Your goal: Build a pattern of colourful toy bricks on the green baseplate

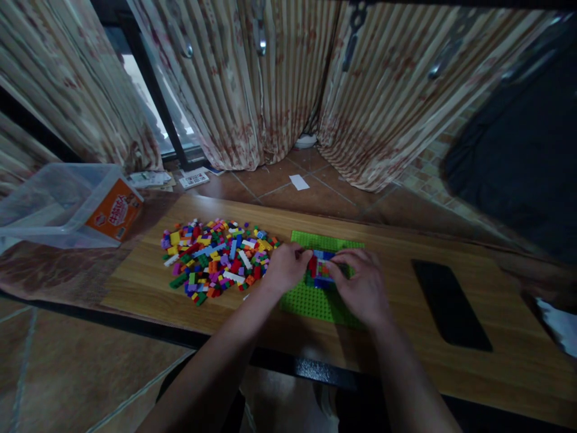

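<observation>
A green studded baseplate (315,307) lies on the wooden table and bears a small build of toy bricks (323,282), with blue bricks along its edges and a multicoloured middle. At its left side, my left hand (288,267) is closed, thumb and fingers bent together against a red brick (312,264) of the build. My right hand (362,287) reaches in from the right, its thumb and fingers closed on the build's right side. The fingers partly cover the build, so any small loose brick between them cannot be made out.
Left of the baseplate spreads a heap of loose coloured bricks (220,258). A clear plastic box (58,231) with an orange label stands at the far left. To the right lies a flat black object (451,307). Striped curtains (288,90) hang beyond the table.
</observation>
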A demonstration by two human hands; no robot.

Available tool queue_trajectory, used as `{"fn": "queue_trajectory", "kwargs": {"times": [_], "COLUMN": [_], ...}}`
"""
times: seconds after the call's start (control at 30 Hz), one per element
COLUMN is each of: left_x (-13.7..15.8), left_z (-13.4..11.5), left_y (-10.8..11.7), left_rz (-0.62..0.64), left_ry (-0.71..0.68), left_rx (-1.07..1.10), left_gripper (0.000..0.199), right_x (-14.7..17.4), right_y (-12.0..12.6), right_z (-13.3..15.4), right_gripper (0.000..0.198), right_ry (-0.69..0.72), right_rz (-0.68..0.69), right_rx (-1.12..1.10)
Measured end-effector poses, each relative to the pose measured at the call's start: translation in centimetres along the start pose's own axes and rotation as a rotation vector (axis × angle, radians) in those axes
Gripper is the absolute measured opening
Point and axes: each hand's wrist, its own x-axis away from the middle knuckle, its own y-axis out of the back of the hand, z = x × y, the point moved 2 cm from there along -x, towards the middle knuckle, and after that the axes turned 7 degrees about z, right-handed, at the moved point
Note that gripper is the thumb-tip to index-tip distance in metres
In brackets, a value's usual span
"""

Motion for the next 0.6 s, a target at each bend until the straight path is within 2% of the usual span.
{"fn": "queue_trajectory", "kwargs": {"times": [0.2,0.3,0.4,0.6], "left_x": [-0.4,-0.5,-0.4,-0.1], "left_z": [1.3,1.9,2.1,2.5], "left_y": [2.8,4.0,4.6,5.0], "left_rz": [-0.074,-0.155,-0.202,-0.172], "left_ry": [-0.054,-0.064,-0.035,-0.038], "left_rx": [0.047,-0.105,-0.269,-0.469], "left_gripper": [0.028,0.024,0.03,0.043], "right_x": [0.1,0.1,0.0,-0.1], "right_y": [1.0,0.9,0.8,0.8], "right_z": [-1.1,-0.9,-0.8,-1.1], "right_gripper": [0.021,0.022,0.022,0.024], "right_ry": [-0.08,-0.071,-0.067,-0.088], "right_rz": [-0.089,-0.104,-0.112,-0.12], "right_rx": [-0.008,-0.008,-0.014,-0.036]}}
